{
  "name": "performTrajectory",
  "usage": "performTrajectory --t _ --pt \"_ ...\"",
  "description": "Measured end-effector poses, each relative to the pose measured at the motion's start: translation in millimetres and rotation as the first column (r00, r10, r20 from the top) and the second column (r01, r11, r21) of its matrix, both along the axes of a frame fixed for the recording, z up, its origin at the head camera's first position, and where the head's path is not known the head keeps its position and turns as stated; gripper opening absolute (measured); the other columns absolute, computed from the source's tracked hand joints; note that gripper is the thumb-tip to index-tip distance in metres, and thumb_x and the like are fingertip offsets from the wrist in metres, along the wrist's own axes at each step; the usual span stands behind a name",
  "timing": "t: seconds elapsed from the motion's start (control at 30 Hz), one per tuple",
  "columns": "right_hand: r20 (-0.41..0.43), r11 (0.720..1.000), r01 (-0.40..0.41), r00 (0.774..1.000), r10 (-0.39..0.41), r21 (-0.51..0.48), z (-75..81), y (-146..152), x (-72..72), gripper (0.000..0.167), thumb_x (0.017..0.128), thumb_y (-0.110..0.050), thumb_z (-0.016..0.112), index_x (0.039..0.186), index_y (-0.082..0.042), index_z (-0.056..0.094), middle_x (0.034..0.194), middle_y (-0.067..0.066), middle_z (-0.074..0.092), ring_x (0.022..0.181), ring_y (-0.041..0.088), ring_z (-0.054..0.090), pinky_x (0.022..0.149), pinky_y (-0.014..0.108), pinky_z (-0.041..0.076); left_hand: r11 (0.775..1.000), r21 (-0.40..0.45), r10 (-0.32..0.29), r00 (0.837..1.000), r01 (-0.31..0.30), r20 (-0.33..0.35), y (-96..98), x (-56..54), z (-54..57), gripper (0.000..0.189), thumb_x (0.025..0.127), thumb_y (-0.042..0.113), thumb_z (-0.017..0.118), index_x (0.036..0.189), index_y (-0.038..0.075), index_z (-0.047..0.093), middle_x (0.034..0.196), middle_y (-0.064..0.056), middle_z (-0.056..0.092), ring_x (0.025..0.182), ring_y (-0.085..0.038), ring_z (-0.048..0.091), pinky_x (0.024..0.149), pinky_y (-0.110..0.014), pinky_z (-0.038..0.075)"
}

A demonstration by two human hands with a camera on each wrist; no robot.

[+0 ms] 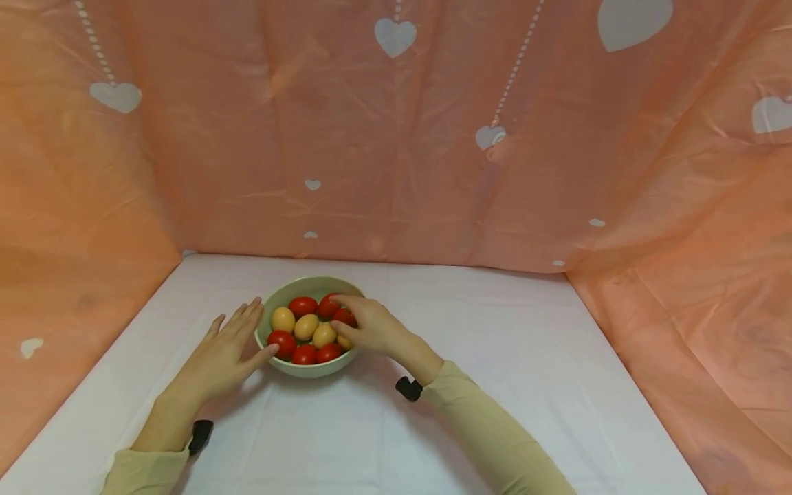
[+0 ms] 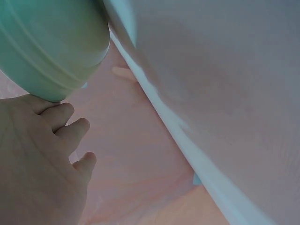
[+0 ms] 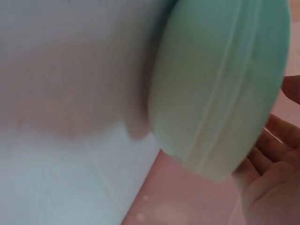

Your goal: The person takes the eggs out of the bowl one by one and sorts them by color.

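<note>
With my left grip (image 1: pixel 221 356) spread at the bowl (image 1: pixel 311 371), I cannot tell whether my right grip (image 1: pixel 374 327), fingers parted, holds the red oval piece (image 1: pixel 344 317) between them; loose pinching could drop it.

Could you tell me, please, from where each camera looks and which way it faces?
Head: on the head, facing forward and down over the table to the bowl and backdrop; left hand, right hand and both sleeves show.
Left wrist: on that wrist, facing the bowl's outside; the left hand shows at the left edge.
Right wrist: on that wrist, facing the bowl's outside; the right hand shows at the right edge.
Both wrist views share the bowl's outer wall.
</note>
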State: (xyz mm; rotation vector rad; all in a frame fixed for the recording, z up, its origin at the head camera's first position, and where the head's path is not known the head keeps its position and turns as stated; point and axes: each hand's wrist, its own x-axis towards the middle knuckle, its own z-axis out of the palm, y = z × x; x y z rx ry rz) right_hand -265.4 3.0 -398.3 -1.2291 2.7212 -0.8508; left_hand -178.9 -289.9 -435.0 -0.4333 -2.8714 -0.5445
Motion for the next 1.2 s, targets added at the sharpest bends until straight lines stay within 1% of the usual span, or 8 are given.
performTrajectory --t 0.13,0.23,0.4,0.53,0.7,0.83,1.07,1.2 --pt "-0.012 1.0 -0.02 1.0 0.02 0.023 -3.3 -8.1 -2.3 0.043 0.103 -0.024 0.066 0.141 -0.005 0.062 0.128 0.008 0.07 0.102 0.019 0.066 0.094 0.026 0.054 1.0 0.001 0.003 1.0 -0.003 0.007 1.1 -1.4 1.5 0.09 0.101 0.053 0.06 0.161 -0.006 0.027 0.169 -0.024 0.024 0.153 -0.049 0.025 0.124 -0.068 0.011" --pt "-0.048 0.998 -0.038 0.998 0.04 0.043 -6.9 -14.5 -4.6 0.036 0.102 -0.023 0.068 0.133 -0.004 0.068 0.12 0.008 0.074 0.095 0.014 0.066 0.087 0.021 0.054 1.0 0.006 0.001 1.0 -0.001 0.008 1.7 -1.2 2.0 0.09 0.101 0.052 0.061 0.161 -0.006 0.027 0.168 -0.025 0.025 0.152 -0.049 0.026 0.125 -0.067 0.01" --pt "-0.095 0.993 -0.019 0.995 0.03 0.118 -10.2 -24.0 -7.0 0.033 0.1 -0.024 0.071 0.128 -0.006 0.072 0.117 0.004 0.076 0.098 0.009 0.068 0.091 0.019 0.055 1.0 0.009 0.002 1.0 -0.002 0.02 2.3 -0.1 2.2 0.09 0.101 0.053 0.06 0.161 -0.006 0.026 0.169 -0.024 0.024 0.152 -0.049 0.025 0.125 -0.067 0.01" --pt "-0.108 0.986 0.012 0.994 0.006 0.165 -9.2 -30.9 -9.5 0.032 0.099 -0.026 0.073 0.126 -0.01 0.074 0.113 0.0 0.077 0.095 0.008 0.068 0.088 0.02 0.055 1.0 0.01 0.005 1.0 -0.005 0.027 2.2 -0.4 4.2 0.09 0.102 0.053 0.059 0.162 -0.005 0.024 0.169 -0.024 0.022 0.153 -0.049 0.023 0.125 -0.068 0.01" --pt "-0.136 0.976 0.055 0.99 -0.027 0.209 -7.7 -36.5 -11.3 0.032 0.095 -0.033 0.077 0.122 -0.014 0.078 0.107 -0.004 0.078 0.089 0.008 0.067 0.084 0.022 0.054 1.0 0.002 0.002 1.0 -0.002 0.008 2.4 -2.4 5.5 0.09 0.102 0.053 0.059 0.161 -0.006 0.025 0.169 -0.024 0.023 0.152 -0.049 0.025 0.124 -0.069 0.012" --pt "-0.144 0.965 0.1 0.987 -0.066 0.242 -8.4 -39.2 -9.5 0.035 0.091 -0.041 0.081 0.118 -0.018 0.08 0.104 -0.006 0.078 0.086 0.009 0.066 0.08 0.024 0.053 1.0 -0.001 -0.001 1.0 0.001 0.002 2.6 -3.2 4.2 0.09 0.102 0.053 0.06 0.161 -0.006 0.026 0.168 -0.025 0.024 0.152 -0.05 0.026 0.123 -0.069 0.014" --pt "-0.177 0.938 0.176 0.976 -0.127 0.299 -12.4 -44.8 -3.4 0.037 0.089 -0.049 0.081 0.117 -0.025 0.082 0.106 -0.01 0.079 0.096 0.013 0.071 0.082 0.027 0.057 1.0 0.001 0.0 1.0 0.0 0.007 2.1 -1.5 1.3 0.09 0.102 0.053 0.06 0.161 -0.006 0.027 0.169 -0.024 0.024 0.152 -0.049 0.026 0.123 -0.069 0.014" --pt "-0.162 0.924 0.201 0.974 -0.156 0.325 -14.2 -47.6 -1.0 0.037 0.09 -0.051 0.079 0.12 -0.029 0.081 0.107 -0.011 0.078 0.093 0.014 0.071 0.074 0.029 0.058 1.0 0.004 0.006 1.0 -0.006 0.002 1.7 0.3 0.5 0.089 0.101 0.052 0.06 0.16 -0.006 0.028 0.168 -0.024 0.025 0.151 -0.05 0.027 0.123 -0.07 0.014"
